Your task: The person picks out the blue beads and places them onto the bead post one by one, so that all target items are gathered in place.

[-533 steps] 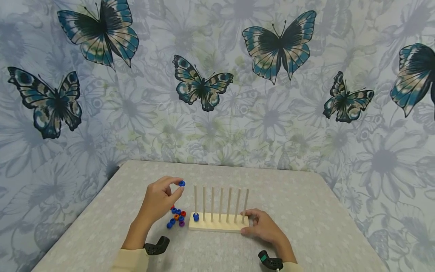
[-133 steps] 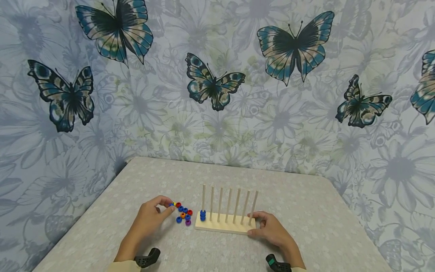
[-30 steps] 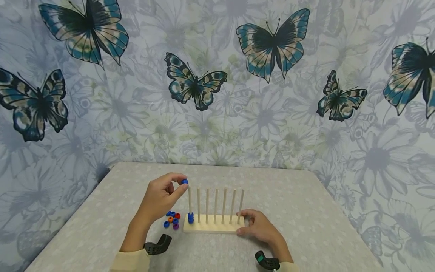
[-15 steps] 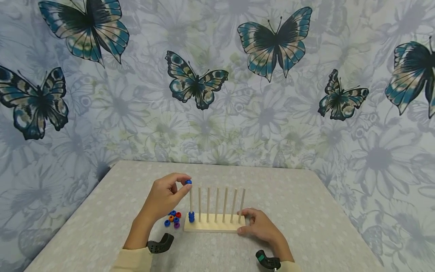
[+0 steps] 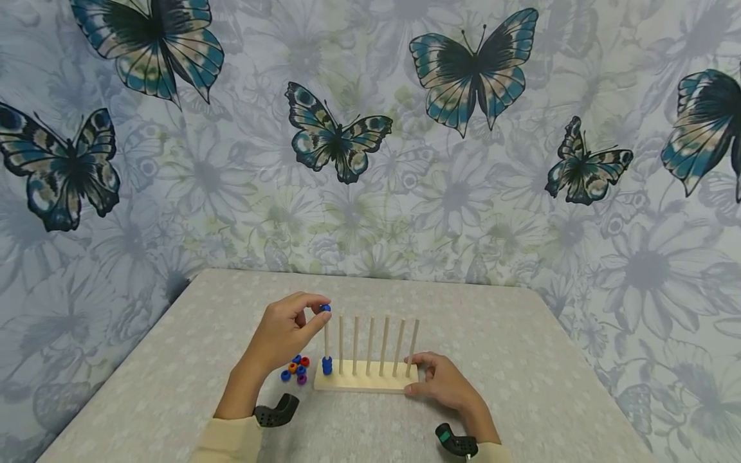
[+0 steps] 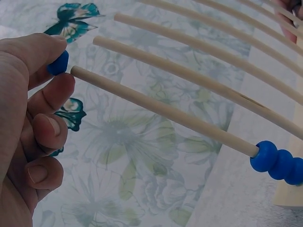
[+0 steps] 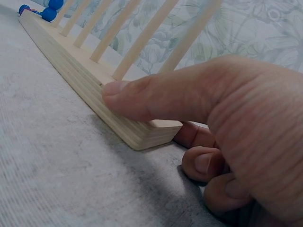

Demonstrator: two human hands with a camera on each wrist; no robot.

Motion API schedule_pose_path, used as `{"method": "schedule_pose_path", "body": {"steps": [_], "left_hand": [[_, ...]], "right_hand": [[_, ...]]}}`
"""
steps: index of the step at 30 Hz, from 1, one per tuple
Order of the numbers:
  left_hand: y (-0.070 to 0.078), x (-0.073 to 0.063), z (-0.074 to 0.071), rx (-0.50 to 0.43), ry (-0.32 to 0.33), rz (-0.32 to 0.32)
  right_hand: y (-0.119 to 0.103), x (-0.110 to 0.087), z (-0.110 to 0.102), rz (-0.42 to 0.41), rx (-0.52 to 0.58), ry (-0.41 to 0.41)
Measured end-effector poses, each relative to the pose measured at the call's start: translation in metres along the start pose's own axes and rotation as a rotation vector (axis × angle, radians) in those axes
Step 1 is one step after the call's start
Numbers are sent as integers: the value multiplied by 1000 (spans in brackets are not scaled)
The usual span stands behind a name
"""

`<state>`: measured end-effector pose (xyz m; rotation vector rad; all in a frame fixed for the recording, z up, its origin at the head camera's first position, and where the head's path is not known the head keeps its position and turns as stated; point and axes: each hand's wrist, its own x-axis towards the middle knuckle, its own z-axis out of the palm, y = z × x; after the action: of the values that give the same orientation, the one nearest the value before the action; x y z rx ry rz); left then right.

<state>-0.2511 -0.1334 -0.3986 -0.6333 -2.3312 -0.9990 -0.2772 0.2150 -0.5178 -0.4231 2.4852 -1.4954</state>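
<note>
One blue bead [image 6: 57, 64], pinched between thumb and index finger of the left grip [image 5: 287, 331]. Left wrist view: bead sits just beside the free tip of the leftmost peg [image 6: 163, 111], not threaded; head view puts it right at that tip. Contact: cannot tell. Judged key relation: bead hole against peg tip; hole direction hidden by the fingers. Peg's long axis upright, running from beside the bead down to a stack [image 6: 279, 163] of three more blue ones at its foot. Left grip nearer that peg; right grip [image 5: 442, 382] clasps the opposite end of the wooden rack [image 5: 359, 387], thumb in front. Rack rests on the surface [image 5: 509, 347]; loose beads [image 5: 292, 368] lie near its left end.
</note>
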Motion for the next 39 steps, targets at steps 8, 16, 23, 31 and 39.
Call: {"method": "schedule_pose_path", "body": {"steps": [8,16,23,31,39], "left_hand": [[1,3,1,9,5,12],[-2,2,3,14,-14,-23],[-3,0,4,20,-23,-33],[-4,-1,5,23,-39,-57],[-4,0,6,33,-39,-27]], "right_hand": [[-5,0,-4,-3,-10,11],[-5,2,-3,-4,-5,2],[-7,1,-3,10,-14,3],[-3,0,-1,29,11,12],[0,-1,-1,27,10,15]]}}
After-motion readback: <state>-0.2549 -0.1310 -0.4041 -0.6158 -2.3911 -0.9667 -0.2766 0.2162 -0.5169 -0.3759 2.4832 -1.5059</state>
